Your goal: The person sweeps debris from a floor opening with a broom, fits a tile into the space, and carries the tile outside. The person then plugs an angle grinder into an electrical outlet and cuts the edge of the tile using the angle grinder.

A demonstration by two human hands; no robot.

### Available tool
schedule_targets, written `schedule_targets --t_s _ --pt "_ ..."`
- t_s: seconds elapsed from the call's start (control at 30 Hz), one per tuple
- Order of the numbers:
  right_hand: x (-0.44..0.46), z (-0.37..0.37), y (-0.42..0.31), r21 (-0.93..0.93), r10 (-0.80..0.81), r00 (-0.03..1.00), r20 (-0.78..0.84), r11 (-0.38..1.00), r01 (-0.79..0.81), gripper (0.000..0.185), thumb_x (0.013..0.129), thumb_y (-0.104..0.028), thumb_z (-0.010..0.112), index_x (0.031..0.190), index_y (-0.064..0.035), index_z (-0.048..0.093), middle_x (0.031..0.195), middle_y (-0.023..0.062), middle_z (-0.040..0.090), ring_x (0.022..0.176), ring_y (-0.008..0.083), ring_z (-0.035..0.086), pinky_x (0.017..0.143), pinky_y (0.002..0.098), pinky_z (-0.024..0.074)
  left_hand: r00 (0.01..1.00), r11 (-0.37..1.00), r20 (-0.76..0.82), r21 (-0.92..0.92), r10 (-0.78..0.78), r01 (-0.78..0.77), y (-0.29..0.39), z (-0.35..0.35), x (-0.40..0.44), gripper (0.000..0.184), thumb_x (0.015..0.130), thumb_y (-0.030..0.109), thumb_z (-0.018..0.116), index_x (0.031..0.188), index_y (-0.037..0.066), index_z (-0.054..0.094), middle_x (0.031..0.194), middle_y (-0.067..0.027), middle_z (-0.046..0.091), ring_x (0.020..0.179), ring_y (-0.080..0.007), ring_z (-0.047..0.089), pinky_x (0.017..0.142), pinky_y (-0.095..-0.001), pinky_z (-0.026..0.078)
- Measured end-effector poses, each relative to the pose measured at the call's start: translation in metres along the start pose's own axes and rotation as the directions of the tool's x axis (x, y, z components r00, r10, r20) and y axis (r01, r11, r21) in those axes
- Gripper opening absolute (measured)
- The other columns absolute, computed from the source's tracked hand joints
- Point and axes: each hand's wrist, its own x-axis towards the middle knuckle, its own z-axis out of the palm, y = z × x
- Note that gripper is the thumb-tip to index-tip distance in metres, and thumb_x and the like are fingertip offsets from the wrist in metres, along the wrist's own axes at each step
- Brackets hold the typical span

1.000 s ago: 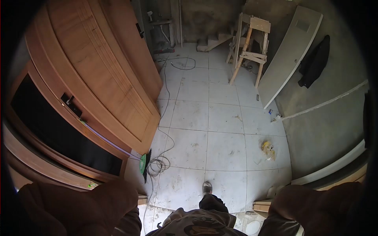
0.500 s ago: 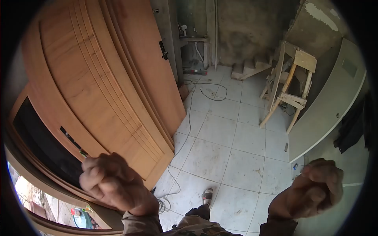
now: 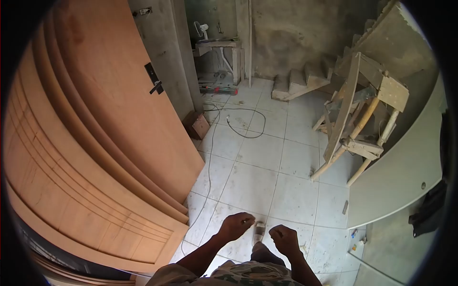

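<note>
Low in the view, my left hand [image 3: 237,226] is held in front of my body with its fingers curled. Whether anything small is inside it cannot be made out. My right hand [image 3: 285,239] is a short way to the right, also curled, and its grip is too small to tell. The hands are apart, with my sandalled foot [image 3: 259,230] between them on the tiled floor [image 3: 250,183]. Neither hand touches the wooden doors [image 3: 114,105] at the left.
A cable [image 3: 210,176] runs along the floor and loops further off. A wooden trestle [image 3: 355,124] stands at the right, before a leaning pale door panel [image 3: 396,176]. Concrete steps [image 3: 303,82], a brown box [image 3: 196,125] and a small fan [image 3: 203,29] are further back.
My hands came up into view at the sides, then moved down and together in front of me. The doors, trestle and steps appear closer.
</note>
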Motion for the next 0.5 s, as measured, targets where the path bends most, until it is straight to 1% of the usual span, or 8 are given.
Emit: schedule_targets --t_s 0.07,0.1,0.17,0.23,0.3,0.37,0.47,0.5 --pt "0.058 -0.016 0.026 -0.05 -0.002 0.998 0.065 0.999 0.005 0.018 0.084 -0.02 0.063 0.086 -0.0028 0.067 0.082 0.0147 0.068 0.071 0.0289 0.066 0.066 0.0353 0.0518 0.995 0.998 -0.084 0.01 -0.059 0.06 -0.043 0.002 0.048 0.026 0.089 0.028 0.064 0.101 0.006 0.068 0.096 -0.0116 0.07 0.087 -0.0224 0.068 0.076 -0.0316 0.053" --pt "0.103 -0.027 0.032 -0.086 -0.033 0.995 0.095 0.995 0.041 0.018 0.085 -0.021 0.062 0.086 -0.0033 0.067 0.082 0.015 0.068 0.072 0.0295 0.066 0.066 0.0359 0.0518 0.985 0.991 -0.126 0.062 -0.114 0.122 -0.053 -0.003 0.074 0.026 0.089 0.029 0.064 0.101 0.006 0.068 0.091 -0.0113 0.07 0.082 -0.02 0.068 0.075 -0.0313 0.053" --pt "0.184 -0.043 0.031 -0.125 -0.11 0.987 0.12 0.984 0.125 0.019 0.085 -0.023 0.061 0.085 -0.0042 0.066 0.079 0.0144 0.067 0.072 0.0313 0.066 0.066 0.0385 0.0516 0.955 0.976 -0.199 -0.045 -0.218 0.214 -0.058 -0.021 0.126 0.025 0.089 0.027 0.063 0.099 0.005 0.068 0.085 -0.0099 0.07 0.075 -0.0162 0.066 0.07 -0.0301 0.053" --pt "0.274 -0.058 0.018 -0.237 -0.273 0.938 0.216 0.917 0.322 0.019 0.086 -0.023 0.06 0.084 -0.005 0.066 0.077 0.014 0.066 0.071 0.0324 0.064 0.065 0.0401 0.0511 0.929 0.963 -0.263 -0.141 -0.259 0.229 -0.06 -0.042 0.176 0.022 0.087 0.026 0.065 0.098 0.007 0.069 0.088 -0.0116 0.07 0.08 -0.0221 0.068 0.072 -0.0319 0.053" --pt "0.349 -0.07 -0.014 -0.229 -0.315 0.915 0.25 0.899 0.372 0.02 0.086 -0.024 0.06 0.083 -0.0053 0.064 0.077 0.0135 0.065 0.072 0.0336 0.063 0.065 0.0416 0.0503 0.864 0.939 -0.383 -0.237 -0.327 0.25 -0.066 -0.055 0.225 0.023 0.087 0.024 0.065 0.097 0.005 0.07 0.082 -0.0103 0.07 0.073 -0.0171 0.067 0.068 -0.0309 0.053" --pt "0.421 -0.077 -0.041 -0.088 -0.415 0.879 0.236 0.891 0.445 0.019 0.086 -0.023 0.059 0.082 -0.0054 0.064 0.079 0.0134 0.065 0.074 0.0333 0.063 0.066 0.041 0.0501 0.825 0.921 -0.422 -0.267 -0.376 0.284 -0.077 -0.067 0.276 0.023 0.089 0.021 0.063 0.097 0.001 0.068 0.08 -0.009 0.069 0.066 -0.0125 0.064 0.06 -0.028 0.053" --pt "0.517 -0.073 -0.048 -0.048 -0.408 0.888 0.214 0.903 0.427 0.019 0.086 -0.022 0.062 0.084 -0.0032 0.065 0.083 0.0126 0.066 0.076 0.0301 0.065 0.068 0.0369 0.0504 0.82 0.911 -0.401 -0.24 -0.408 0.335 -0.117 -0.075 0.357 0.022 0.088 0.02 0.064 0.097 0.001 0.069 0.08 -0.0101 0.068 0.066 -0.0126 0.065 0.059 -0.0284 0.053" --pt "0.544 -0.068 -0.037 -0.044 -0.404 0.89 0.209 0.906 0.422 0.019 0.086 -0.022 0.062 0.084 -0.0032 0.065 0.083 0.0126 0.066 0.076 0.0301 0.065 0.068 0.0369 0.0504 0.822 0.901 -0.392 -0.31 -0.413 0.304 -0.125 -0.077 0.386 0.022 0.087 0.019 0.063 0.097 0.001 0.069 0.08 -0.0095 0.069 0.066 -0.0131 0.065 0.059 -0.0285 0.053"
